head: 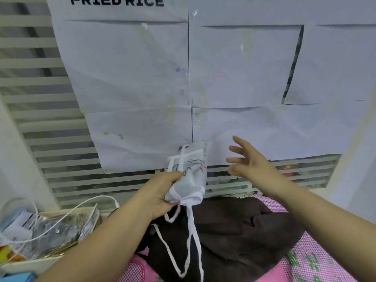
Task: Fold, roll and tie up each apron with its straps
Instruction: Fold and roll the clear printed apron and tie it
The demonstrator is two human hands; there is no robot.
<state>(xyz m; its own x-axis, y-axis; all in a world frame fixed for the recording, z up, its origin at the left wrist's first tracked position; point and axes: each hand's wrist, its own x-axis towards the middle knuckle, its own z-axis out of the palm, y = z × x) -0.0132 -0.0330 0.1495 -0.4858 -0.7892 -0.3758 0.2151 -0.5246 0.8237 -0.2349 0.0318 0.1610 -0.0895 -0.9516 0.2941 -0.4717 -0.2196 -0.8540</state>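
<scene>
A white apron [188,174] with a thin line print is rolled into a tight bundle, with white straps wound across its top. My left hand [162,192] grips the bundle from the left and holds it upright in the air. Loose white straps [192,237] hang from its lower end, down over a dark brown apron [240,235] that lies crumpled below. My right hand [250,161] hovers to the right of the bundle with its fingers spread, touching nothing.
A pink checked cloth [311,259] lies under the brown apron. A tray [50,259] at the left holds packets and a white cable [67,212]. White paper sheets [142,78] are taped over a slatted window straight ahead.
</scene>
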